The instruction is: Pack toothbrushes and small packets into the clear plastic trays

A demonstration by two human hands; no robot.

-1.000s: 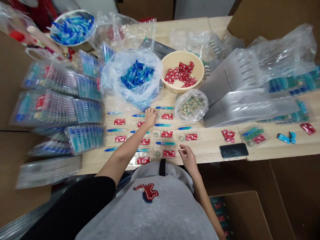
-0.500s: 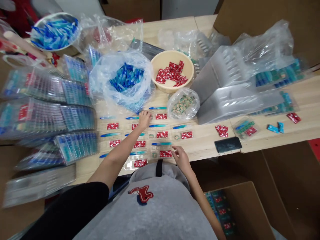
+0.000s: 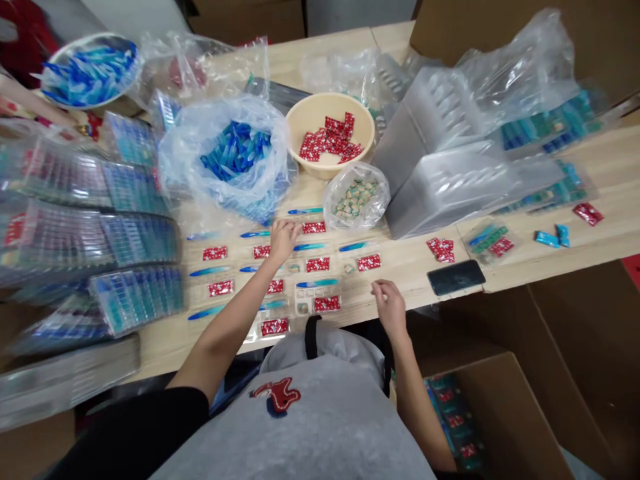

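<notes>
Clear trays with blue pens [image 3: 317,283] and red packets [image 3: 327,304] lie in rows on the wooden table [image 3: 360,293]. My left hand [image 3: 284,240] is over the middle trays, its fingers bent down beside a red packet [image 3: 314,227]; what its fingertips hold, if anything, is too small to tell. To the right of the trays, my right hand [image 3: 389,303] hovers near the table's front edge with curled fingers, and its grip is hidden. A bag of small greenish square pieces [image 3: 356,199] stands behind the trays, next to a cream bowl of red packets [image 3: 373,133].
Stacked filled packs [image 3: 135,240] stand at the left. A bag of blue pens [image 3: 175,153] and a metal bowl [image 3: 131,77] are behind. Grey plastic trays [image 3: 445,187] and a black phone [image 3: 456,277] are at the right, an open carton [image 3: 515,400] below.
My right hand has moved right, away from the front tray, and its fingers are more curled. My left hand has stayed over the middle trays. The camera view has shifted slightly.
</notes>
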